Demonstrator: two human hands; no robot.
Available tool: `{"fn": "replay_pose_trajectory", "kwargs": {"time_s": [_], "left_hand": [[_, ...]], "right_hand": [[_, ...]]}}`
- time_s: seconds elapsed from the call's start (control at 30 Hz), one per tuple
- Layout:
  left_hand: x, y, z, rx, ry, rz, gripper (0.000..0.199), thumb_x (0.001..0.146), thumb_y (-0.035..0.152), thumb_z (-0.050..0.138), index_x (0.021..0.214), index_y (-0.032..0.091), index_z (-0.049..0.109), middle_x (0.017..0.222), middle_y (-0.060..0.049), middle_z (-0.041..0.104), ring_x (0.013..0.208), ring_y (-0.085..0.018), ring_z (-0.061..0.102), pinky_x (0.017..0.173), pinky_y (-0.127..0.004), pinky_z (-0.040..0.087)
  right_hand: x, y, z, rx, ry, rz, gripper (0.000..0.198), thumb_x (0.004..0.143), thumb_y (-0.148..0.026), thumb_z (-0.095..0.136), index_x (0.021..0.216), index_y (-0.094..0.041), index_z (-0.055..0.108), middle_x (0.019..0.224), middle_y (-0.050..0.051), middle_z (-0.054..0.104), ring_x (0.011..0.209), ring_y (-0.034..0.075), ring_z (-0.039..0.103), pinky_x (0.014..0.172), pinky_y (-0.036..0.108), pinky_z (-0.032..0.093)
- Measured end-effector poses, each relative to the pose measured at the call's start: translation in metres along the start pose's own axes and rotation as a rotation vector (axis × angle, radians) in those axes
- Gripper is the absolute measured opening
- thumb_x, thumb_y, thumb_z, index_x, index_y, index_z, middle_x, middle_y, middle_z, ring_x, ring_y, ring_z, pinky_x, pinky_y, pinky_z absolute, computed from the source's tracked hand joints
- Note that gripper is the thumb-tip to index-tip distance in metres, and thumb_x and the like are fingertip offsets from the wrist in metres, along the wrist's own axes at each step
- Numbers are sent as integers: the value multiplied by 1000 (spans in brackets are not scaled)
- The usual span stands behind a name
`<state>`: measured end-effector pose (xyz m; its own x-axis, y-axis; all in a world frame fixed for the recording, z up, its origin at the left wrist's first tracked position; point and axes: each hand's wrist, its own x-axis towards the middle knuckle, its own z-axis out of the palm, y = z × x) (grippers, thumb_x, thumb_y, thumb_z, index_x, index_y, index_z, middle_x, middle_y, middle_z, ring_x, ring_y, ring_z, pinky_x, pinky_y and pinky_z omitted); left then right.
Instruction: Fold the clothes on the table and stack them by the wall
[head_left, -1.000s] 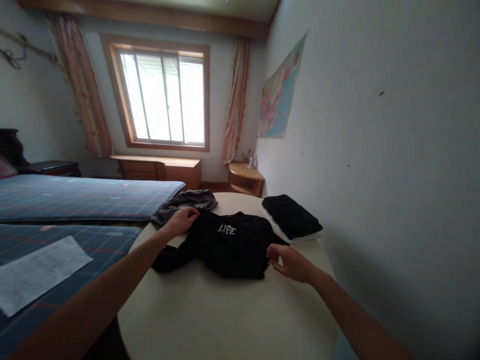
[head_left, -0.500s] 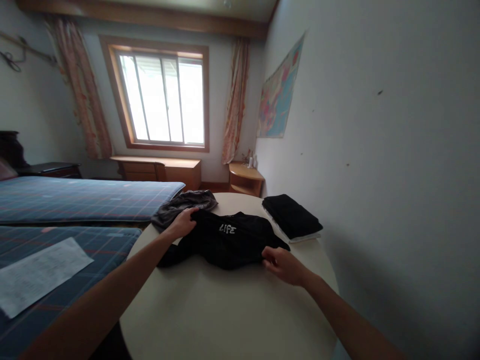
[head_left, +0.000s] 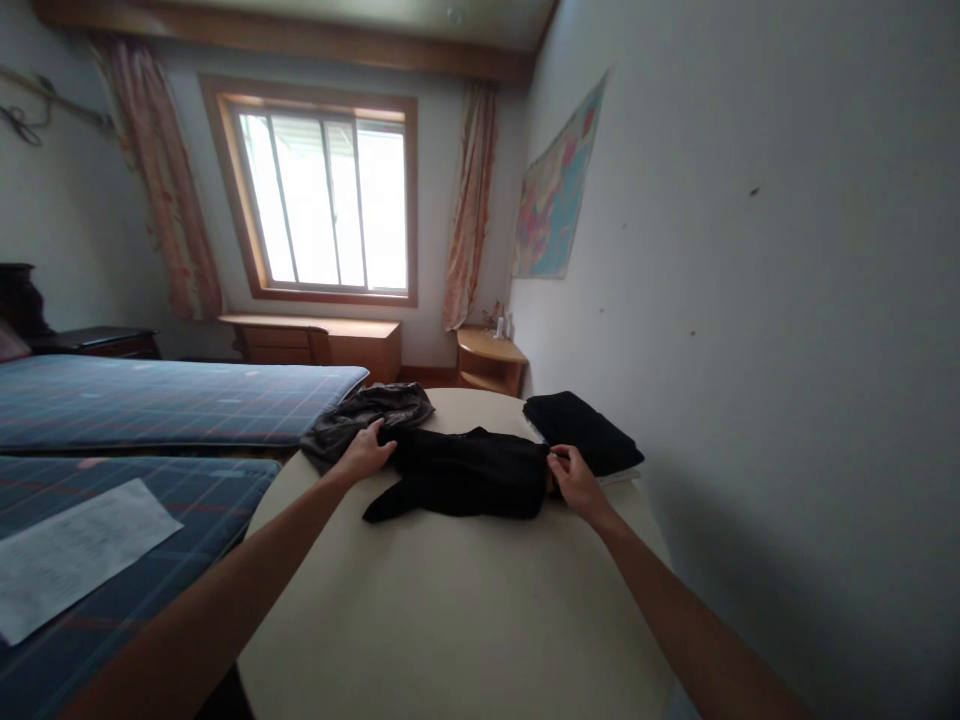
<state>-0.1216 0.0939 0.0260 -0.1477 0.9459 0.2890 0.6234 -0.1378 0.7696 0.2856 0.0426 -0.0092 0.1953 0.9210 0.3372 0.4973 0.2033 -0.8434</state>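
Note:
A black shirt (head_left: 469, 475) lies folded over on a round cream table (head_left: 450, 610), its white lettering out of sight. One sleeve-like end sticks out toward the near left. My left hand (head_left: 366, 455) grips the shirt's far left corner between thumb and fingers. At the right end, my right hand (head_left: 576, 482) pinches the shirt's edge. A crumpled dark grey garment (head_left: 341, 425) sits just behind my left hand. Close beyond my right hand is a folded stack of black cloth (head_left: 581, 430) with a white layer beneath.
Beds with blue plaid mattresses (head_left: 180, 400) stand to the left, one bearing a sheet of paper (head_left: 82, 555). A white wall (head_left: 787, 400) runs along the right. Behind the table are a low wooden desk (head_left: 360, 345) and a corner shelf (head_left: 491, 345).
My right hand has moved up and right with the shirt's edge, turning the near part over and covering the lettering. My left hand has stayed near the far left corner.

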Motion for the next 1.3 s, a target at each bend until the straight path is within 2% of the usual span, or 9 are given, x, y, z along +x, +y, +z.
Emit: {"fn": "replay_pose_trajectory", "kwargs": {"time_s": [0.17, 0.27, 0.47, 0.6, 0.77, 0.9, 1.0, 1.13, 1.3], "left_hand": [[-35, -3, 17, 270, -204, 205, 41, 80, 21, 63, 120, 23, 67, 111, -8, 64, 102, -23, 64, 93, -31, 46], [-45, -3, 22, 512, -299, 344, 43, 86, 19, 55, 127, 28, 62, 120, -8, 61, 109, -23, 61, 91, -30, 47], [-43, -5, 22, 591, -345, 262, 23, 84, 18, 57, 102, 24, 71, 109, -8, 69, 102, -25, 65, 85, -31, 47], [-42, -4, 16, 585, -329, 262, 20, 83, 16, 56, 91, 25, 71, 105, -6, 71, 98, -23, 66, 83, -29, 46], [-36, 5, 2, 576, -192, 222, 24, 90, 26, 47, 104, 26, 66, 105, -7, 71, 94, -25, 68, 77, -32, 46], [-21, 10, -13, 407, 40, 82, 25, 90, 26, 43, 107, 22, 62, 92, -8, 72, 85, -25, 69, 74, -31, 46], [-13, 8, -16, 186, 25, -11, 24, 89, 23, 44, 108, 19, 59, 86, -6, 72, 72, -20, 69, 68, -27, 47], [-23, 3, -4, 110, -80, -70, 25, 92, 29, 44, 111, 17, 56, 80, -5, 73, 63, -19, 69, 64, -27, 48], [-63, -2, 14, 262, -52, 39, 53, 83, 43, 63, 125, 17, 44, 105, -10, 69, 94, -25, 68, 76, -30, 47]], "right_hand": [[-17, 19, 24, -55, -108, -24, 54, 80, -34, 59, 129, -21, 41, 111, 9, 68, 107, 22, 66, 99, 41, 47], [-24, 16, 26, -153, -120, -61, 51, 81, -34, 57, 128, -20, 43, 115, 9, 65, 109, 23, 64, 100, 42, 46], [-24, 7, 18, -170, -96, -80, 28, 83, -35, 51, 105, -20, 58, 106, 7, 66, 105, 24, 63, 99, 41, 46], [-20, -3, 9, 1, -106, 55, 32, 81, -32, 50, 108, -18, 60, 108, 10, 68, 105, 25, 64, 90, 39, 52], [-14, -22, -11, 307, -106, 238, 50, 73, -24, 54, 123, -21, 54, 113, 10, 67, 93, 23, 68, 64, 31, 57], [1, -30, -32, 428, 104, 180, 51, 74, -33, 62, 122, -22, 54, 115, 10, 66, 93, 24, 68, 68, 33, 59], [10, -30, -39, 472, 158, 78, 51, 78, -40, 62, 125, -24, 52, 126, 10, 63, 105, 25, 65, 81, 36, 59], [2, -16, -29, 264, 28, 16, 55, 77, -38, 64, 128, -24, 51, 136, 11, 56, 115, 24, 61, 93, 37, 53], [-29, 18, -12, -237, 25, 133, 58, 73, -32, 65, 126, -15, 51, 109, 13, 67, 90, 23, 68, 83, 38, 54]]}}
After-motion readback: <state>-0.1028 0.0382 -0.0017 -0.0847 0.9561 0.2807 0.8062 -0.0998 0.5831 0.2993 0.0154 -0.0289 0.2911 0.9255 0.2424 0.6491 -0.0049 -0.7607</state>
